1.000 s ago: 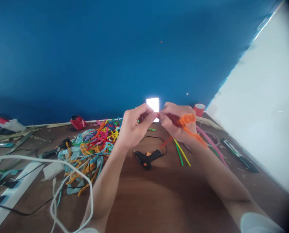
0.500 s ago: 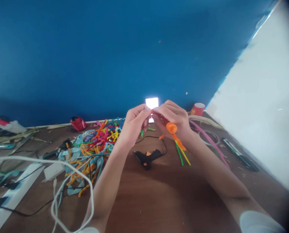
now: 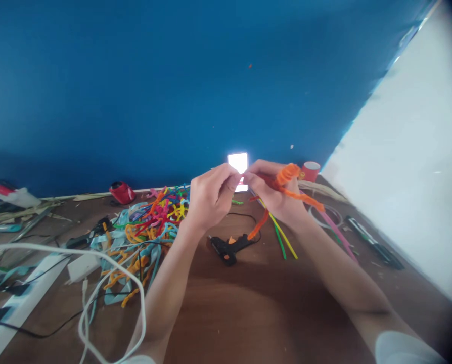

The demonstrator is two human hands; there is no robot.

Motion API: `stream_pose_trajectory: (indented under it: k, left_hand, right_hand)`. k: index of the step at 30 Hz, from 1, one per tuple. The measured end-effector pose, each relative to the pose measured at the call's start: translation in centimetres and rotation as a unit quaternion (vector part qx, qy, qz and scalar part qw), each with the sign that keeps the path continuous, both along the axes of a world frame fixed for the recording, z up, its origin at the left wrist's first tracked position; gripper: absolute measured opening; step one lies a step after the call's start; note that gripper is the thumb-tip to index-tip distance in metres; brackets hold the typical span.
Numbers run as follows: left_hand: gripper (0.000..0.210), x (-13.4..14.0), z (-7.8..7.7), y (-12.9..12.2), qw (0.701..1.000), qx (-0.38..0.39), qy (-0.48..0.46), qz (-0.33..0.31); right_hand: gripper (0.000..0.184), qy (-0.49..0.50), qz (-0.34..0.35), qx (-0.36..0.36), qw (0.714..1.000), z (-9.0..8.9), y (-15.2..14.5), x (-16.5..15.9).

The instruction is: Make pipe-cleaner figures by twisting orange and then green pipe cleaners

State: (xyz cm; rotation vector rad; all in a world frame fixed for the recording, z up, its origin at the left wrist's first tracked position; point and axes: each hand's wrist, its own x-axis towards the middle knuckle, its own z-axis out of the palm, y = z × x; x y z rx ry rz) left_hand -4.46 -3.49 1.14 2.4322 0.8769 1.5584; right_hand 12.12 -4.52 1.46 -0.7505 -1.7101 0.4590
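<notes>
- One wooden table (image 3: pixel 249 313), bearing one heap of many-coloured pipe cleaners (image 3: pixel 150 227).
- Two hands: left hand (image 3: pixel 210 198) and right hand (image 3: pixel 275 194), raised above the table, fingertips pinched shut on one orange pipe cleaner (image 3: pixel 286 177), partly coiled.
- One black glue gun (image 3: pixel 229 246) lying below them.
- One red cup (image 3: pixel 310 171) by the wall.

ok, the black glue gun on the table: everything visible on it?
The glue gun is small and black, seemingly plastic, with an orange trigger. It lies on its side on the brown wooden table, below the raised left hand and right hand; neither touches it. A thin black cord loops away behind it. An orange pipe cleaner hangs just above its rear end.
</notes>
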Motion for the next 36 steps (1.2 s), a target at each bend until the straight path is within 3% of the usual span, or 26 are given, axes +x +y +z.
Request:
stream_pose_trajectory:
  k: [2, 3, 6, 8, 10, 11, 13, 15, 18, 20, 23, 25, 28, 30, 32, 34, 36]
  left_hand:
    - [0.027, 0.4, 0.2, -0.4, 0.986, -0.132, -0.078, -0.067]
    - [0.029, 0.6, 0.4, -0.5, 0.964, -0.208, -0.119, -0.114]
    - [0.031, 0.8, 0.9, -0.7, 0.84, -0.426, -0.223, -0.25]
    - [0.03, 0.7, 1.2, -0.7, 0.75, -0.532, -0.25, -0.304]
    - [0.029, 0.6, 1.5, -0.7, 0.701, -0.584, -0.256, -0.321]
    - [0.03, 0.6, 1.5, -0.8, 0.699, -0.587, -0.259, -0.315]
    - [0.032, 0.7, 1.5, -0.8, 0.74, -0.552, -0.262, -0.282]
    - [0.034, 0.7, 1.4, -0.9, 0.815, -0.476, -0.235, -0.235]
    - [0.028, 0.6, 1.3, -0.9, 0.923, -0.331, -0.136, -0.142]
    - [0.02, 0.3, 1.2, -0.9, 0.972, -0.213, -0.07, -0.064]
    - [0.015, -0.1, 0.9, -0.7, 0.998, -0.025, 0.033, 0.038]
    - [0.016, -0.2, 0.5, -0.5, 0.989, 0.069, 0.098, 0.085]
    - [0.017, -0.2, -0.1, -0.1, 0.971, 0.143, 0.154, 0.116]
    - [0.018, 0.1, -0.3, 0.0, 0.971, 0.148, 0.148, 0.112]
    - [0.022, 0.4, -0.2, -0.1, 0.988, 0.092, 0.099, 0.08]
    - [0.023, 0.8, 0.0, -0.3, 0.999, -0.05, 0.01, 0.011]
    - [0.025, 1.2, 0.4, -0.6, 0.962, -0.243, -0.093, -0.082]
  right_hand:
    - [0.019, -0.026, -0.01, 0.068, 0.997, -0.1, 0.1, 0.1]
    - [0.018, -0.041, -0.014, 0.107, 0.993, -0.2, 0.2, 0.3]
    - [0.013, -0.106, -0.024, 0.244, 0.964, -0.4, 0.9, 1.2]
    - [0.014, -0.164, -0.039, 0.342, 0.925, -0.7, 1.4, 1.9]
    - [0.016, -0.21, -0.065, 0.41, 0.885, -1.0, 1.9, 2.3]
    - [0.016, -0.218, -0.079, 0.426, 0.874, -1.1, 2.0, 2.4]
    - [0.014, -0.195, -0.092, 0.428, 0.878, -1.1, 2.0, 2.1]
    - [0.012, -0.146, -0.078, 0.376, 0.912, -0.9, 1.6, 1.5]
    - [0.015, -0.062, -0.047, 0.179, 0.981, -0.4, 0.9, 0.8]
    - [0.019, 0.007, -0.018, 0.033, 0.999, -0.2, 0.6, 0.7]
    - [0.021, 0.113, 0.044, -0.085, 0.989, -0.3, 0.8, 0.9]
    - [0.021, 0.153, 0.09, -0.133, 0.975, -0.4, 1.0, 1.0]
    - [0.018, 0.184, 0.148, -0.209, 0.949, -0.5, 1.2, 0.9]
    - [0.016, 0.186, 0.165, -0.237, 0.939, -0.3, 1.2, 0.8]
    - [0.016, 0.166, 0.155, -0.218, 0.949, -0.1, 1.0, 0.8]
    - [0.017, 0.117, 0.124, -0.164, 0.972, 0.2, 0.8, 0.9]
    - [0.017, 0.044, 0.093, -0.089, 0.991, 0.4, 0.6, 1.2]
